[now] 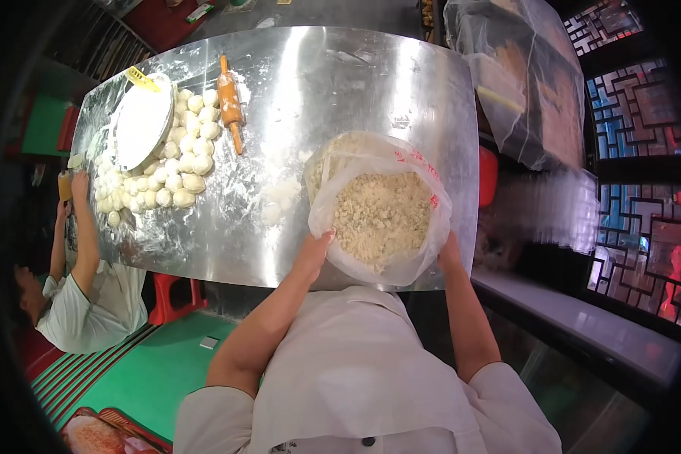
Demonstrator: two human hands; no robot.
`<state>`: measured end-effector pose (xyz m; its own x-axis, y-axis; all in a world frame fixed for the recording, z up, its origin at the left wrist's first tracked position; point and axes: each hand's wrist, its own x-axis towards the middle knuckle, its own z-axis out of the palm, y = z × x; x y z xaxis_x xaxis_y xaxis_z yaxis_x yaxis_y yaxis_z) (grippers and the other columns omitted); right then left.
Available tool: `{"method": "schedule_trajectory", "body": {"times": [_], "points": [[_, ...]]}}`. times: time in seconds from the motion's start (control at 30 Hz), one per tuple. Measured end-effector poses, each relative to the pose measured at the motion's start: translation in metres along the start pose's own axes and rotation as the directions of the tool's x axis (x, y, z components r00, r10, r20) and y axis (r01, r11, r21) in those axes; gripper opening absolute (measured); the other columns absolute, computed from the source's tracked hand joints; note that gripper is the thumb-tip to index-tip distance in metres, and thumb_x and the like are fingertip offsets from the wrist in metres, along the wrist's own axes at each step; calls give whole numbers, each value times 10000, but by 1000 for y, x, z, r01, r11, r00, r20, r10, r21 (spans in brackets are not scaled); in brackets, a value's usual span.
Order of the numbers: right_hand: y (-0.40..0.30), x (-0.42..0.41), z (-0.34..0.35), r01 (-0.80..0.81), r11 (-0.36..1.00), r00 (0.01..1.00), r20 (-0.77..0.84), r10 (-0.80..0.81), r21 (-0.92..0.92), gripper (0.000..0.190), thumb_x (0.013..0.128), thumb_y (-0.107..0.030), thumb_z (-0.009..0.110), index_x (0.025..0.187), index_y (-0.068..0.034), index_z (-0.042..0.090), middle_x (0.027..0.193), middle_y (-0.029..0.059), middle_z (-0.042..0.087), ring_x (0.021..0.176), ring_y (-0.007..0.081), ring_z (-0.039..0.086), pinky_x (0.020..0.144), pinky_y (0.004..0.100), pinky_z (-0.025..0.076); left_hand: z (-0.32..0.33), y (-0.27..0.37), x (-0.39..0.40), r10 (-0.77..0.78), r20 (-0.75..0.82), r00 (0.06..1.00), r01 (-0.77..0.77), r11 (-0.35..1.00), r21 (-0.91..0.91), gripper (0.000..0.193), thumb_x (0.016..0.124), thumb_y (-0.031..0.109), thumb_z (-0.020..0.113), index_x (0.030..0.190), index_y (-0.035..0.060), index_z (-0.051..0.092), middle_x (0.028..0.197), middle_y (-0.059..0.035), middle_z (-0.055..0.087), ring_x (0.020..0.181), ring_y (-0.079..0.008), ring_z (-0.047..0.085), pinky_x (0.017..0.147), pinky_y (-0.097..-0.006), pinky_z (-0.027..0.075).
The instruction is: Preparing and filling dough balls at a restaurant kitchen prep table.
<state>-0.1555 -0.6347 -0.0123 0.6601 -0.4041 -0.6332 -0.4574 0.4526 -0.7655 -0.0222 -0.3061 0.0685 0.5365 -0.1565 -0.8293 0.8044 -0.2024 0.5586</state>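
Observation:
A translucent plastic bag (349,170) with red printing stands at the near right of the steel table, its mouth spread wide. Inside it lies a pale, crumbly mixture (383,213). My left hand (318,249) grips the bag's rim on the left side, with the thumb over the edge. At the bag's right side is my right hand (449,249); its fingers are hidden behind the plastic, and it appears to hold the side of the bag. Loose flour (281,196) is scattered on the metal just left of the bag.
On the steel table (357,85), many dough balls (187,144) surround a white basin (144,122) with a yellow scraper (142,79). A wooden rolling pin (229,102) lies beside them. Another person (91,306) works at the left end. Plastic-covered stacks (522,79) stand right; a red stool (173,298) is below.

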Motion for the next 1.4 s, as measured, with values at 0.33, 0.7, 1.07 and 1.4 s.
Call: {"method": "schedule_trajectory", "body": {"times": [0.33,0.7,1.07,1.4], "points": [[-8,-74,76,15,933,995,-98,22,361,447,946,-355,529,1267,-43,524,1153,98,616,1014,220,624,883,349,504,2,-24,24,31,102,994,-27,999,-35,676,914,438,581,1362,-27,382,1249,-110,543,1125,-205,496,952,-396,378],[-131,-48,93,253,905,955,-65,-291,-341,221,928,-147,447,949,-12,620,804,61,620,686,151,585,577,292,441,18,49,-10,160,262,952,-144,986,-80,482,934,357,543,1231,-20,500,1029,-80,588,863,-151,531,726,-314,413],[-94,23,81,559,-254,670,610,-423,-790,281,849,-129,552,1091,-16,639,1077,162,668,1047,251,617,934,309,453,53,-3,23,109,289,951,-130,990,54,390,951,353,519,1087,-5,592,911,-36,569,832,-107,502,695,-304,428],[-30,8,32,133,865,990,22,-140,-483,300,919,-200,503,1150,-26,585,919,56,661,752,154,634,610,304,519,2,7,12,86,392,916,-78,996,-39,497,973,458,459,987,5,665,865,-89,679,756,-178,642,690,-302,504]]}}
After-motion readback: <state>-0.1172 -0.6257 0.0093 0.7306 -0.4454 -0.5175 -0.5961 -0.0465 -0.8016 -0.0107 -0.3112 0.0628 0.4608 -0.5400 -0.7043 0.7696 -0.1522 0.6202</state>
